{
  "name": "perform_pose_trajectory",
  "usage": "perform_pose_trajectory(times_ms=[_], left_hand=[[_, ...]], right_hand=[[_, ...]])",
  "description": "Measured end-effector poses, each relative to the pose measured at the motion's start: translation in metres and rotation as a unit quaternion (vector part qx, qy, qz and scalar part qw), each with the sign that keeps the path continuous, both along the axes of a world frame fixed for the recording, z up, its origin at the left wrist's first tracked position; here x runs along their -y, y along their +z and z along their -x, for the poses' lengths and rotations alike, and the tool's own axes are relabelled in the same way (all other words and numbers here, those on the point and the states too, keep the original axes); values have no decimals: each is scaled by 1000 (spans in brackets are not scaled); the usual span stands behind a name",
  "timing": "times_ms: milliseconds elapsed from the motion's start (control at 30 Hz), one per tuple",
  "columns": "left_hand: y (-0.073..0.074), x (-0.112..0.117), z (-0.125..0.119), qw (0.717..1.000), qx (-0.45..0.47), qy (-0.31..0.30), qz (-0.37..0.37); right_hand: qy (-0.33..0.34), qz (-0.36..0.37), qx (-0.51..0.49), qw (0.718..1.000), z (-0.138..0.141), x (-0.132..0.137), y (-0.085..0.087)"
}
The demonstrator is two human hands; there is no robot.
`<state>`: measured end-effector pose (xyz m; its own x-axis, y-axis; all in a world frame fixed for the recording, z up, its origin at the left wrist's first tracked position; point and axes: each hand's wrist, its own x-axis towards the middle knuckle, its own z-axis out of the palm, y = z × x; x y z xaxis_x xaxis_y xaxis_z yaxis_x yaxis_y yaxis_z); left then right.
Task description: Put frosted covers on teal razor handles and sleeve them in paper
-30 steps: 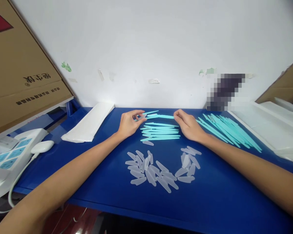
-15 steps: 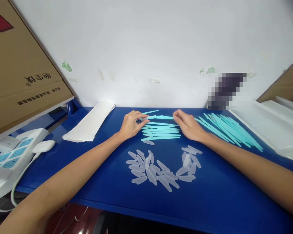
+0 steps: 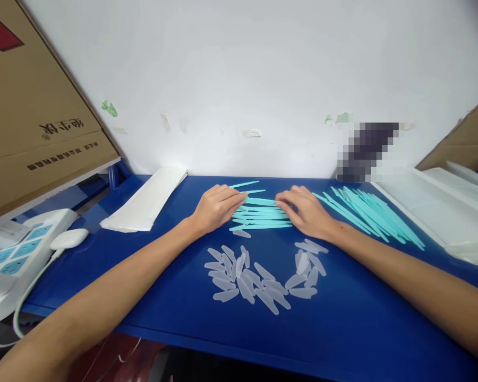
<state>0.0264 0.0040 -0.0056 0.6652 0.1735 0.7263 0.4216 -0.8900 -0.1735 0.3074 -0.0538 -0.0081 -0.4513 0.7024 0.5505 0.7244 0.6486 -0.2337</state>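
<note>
Both my hands pinch one slim turquoise stick [image 3: 261,202], shaped like an eyebrow razor, near the back of the blue table. My left hand [image 3: 220,207] is closed at its left end, and my right hand [image 3: 306,211] at its right end. Just below it lies a row of similar turquoise sticks [image 3: 263,216], partly behind my right fingers. Two more loose sticks [image 3: 245,184] point out beyond my left hand. Nearer to me, translucent blade-shaped plastic pieces [image 3: 245,284] are scattered in a loose arc. A single translucent piece [image 3: 242,234] sits by the row.
A larger pile of turquoise sticks [image 3: 376,215] lies right of my right hand. White flat packs [image 3: 147,201] rest at the left. A power strip [image 3: 27,244] with a white plug, a cardboard box [image 3: 43,95] and a white tray [image 3: 434,207] flank the table [image 3: 342,329].
Both hands have moved slightly toward me and closer together, bringing the held stick down against the row. One loose stick now shows clear of my left fingers.
</note>
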Motion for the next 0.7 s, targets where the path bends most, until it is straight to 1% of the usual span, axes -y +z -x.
perform_pose_trajectory(times_ms=[33, 100, 200, 300, 400, 500, 567, 600, 633, 700], left_hand=[[0, 0, -1, 1000, 8, 22, 15], [-1, 0, -4, 994, 39, 79, 71], [-5, -6, -6, 970, 83, 158, 164], [-8, -14, -3, 949, 99, 205, 221], [-7, -18, -1, 928, 116, 231, 267], [-1, -14, -3, 917, 168, 223, 286], [7, -5, -6, 920, 201, 185, 280], [11, 2, -7, 924, 201, 160, 282], [16, 8, -8, 929, 188, 133, 288], [24, 23, -9, 941, 117, 81, 307]], right_hand=[[-11, -2, 2, 1000, 1, 0, 1], [-43, 10, -13, 999, 2, 0, 1], [-91, 58, -52, 993, 1, -5, -1], [-114, 120, -77, 983, -2, -13, -5], [-131, 150, -118, 973, -5, -19, -6], [-116, 170, -99, 974, -5, -21, -4], [-104, 179, -73, 976, -5, -22, -3], [-102, 182, -69, 976, -5, -22, -3], [-102, 186, -69, 975, -5, -23, -2], [-101, 190, -76, 974, -6, -24, -3]])
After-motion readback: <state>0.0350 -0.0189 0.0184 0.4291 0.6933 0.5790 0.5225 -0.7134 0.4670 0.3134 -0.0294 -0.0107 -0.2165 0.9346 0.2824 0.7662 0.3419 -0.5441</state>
